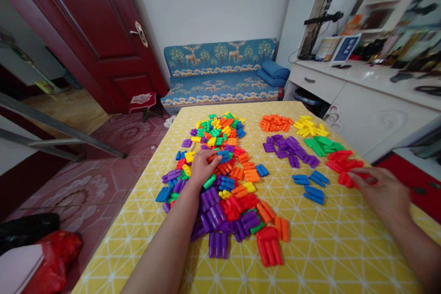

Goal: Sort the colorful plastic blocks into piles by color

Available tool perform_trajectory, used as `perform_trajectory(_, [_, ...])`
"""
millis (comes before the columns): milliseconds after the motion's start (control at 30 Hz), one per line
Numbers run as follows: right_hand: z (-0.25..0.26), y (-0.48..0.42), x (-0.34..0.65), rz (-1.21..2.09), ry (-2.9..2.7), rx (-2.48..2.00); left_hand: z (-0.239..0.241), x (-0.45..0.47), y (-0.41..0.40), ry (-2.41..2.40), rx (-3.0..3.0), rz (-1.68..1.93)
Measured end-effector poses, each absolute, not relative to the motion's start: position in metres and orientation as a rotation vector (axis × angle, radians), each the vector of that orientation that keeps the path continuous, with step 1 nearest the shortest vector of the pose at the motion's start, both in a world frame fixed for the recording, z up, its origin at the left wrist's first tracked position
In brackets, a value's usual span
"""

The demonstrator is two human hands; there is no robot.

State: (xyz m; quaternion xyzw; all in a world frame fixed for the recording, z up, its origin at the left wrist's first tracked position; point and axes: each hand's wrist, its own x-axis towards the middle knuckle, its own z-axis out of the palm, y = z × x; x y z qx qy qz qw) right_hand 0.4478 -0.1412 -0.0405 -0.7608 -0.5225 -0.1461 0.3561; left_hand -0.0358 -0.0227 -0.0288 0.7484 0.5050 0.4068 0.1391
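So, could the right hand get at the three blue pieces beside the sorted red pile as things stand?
Probably yes: the right hand is close by, at the red pile, and nothing covers the three blue pieces on the tablecloth.

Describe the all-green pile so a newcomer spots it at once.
Find the yellow table and follow its right side. There the green pile lies between the yellow pile, farther away, and the red pile, nearer. Unlike these and the mixed heap, it is green throughout.

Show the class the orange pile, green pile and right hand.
Orange pile (275,123): head view, middle of its pieces.
Green pile (322,145): head view, middle of its pieces.
Right hand (386,195): head view, back of hand.
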Motion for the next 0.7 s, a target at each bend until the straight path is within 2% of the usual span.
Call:
perform_trajectory(100, [-0.028,-0.134,0.421,-0.488,-1.415,-1.92,-0.029,-0.035,-0.023,1.451,2.147,1.188])
perform_trajectory(167, [-0.014,-0.126,0.389,-0.436,-1.481,-1.775,-0.03,-0.035,-0.023,1.442,2.128,1.205])
perform_trajectory(367, [0.019,-0.101,0.257,0.173,-1.883,-1.303,-0.031,-0.037,-0.022,1.323,2.108,1.232])
perform_trajectory(467, [0.018,-0.09,0.201,0.349,-2.004,-1.147,-0.032,-0.037,-0.021,1.259,2.112,1.258])
perform_trajectory(700, [0.008,-0.063,0.143,0.345,-1.987,-1.259,-0.036,-0.039,-0.019,1.185,2.118,1.296])
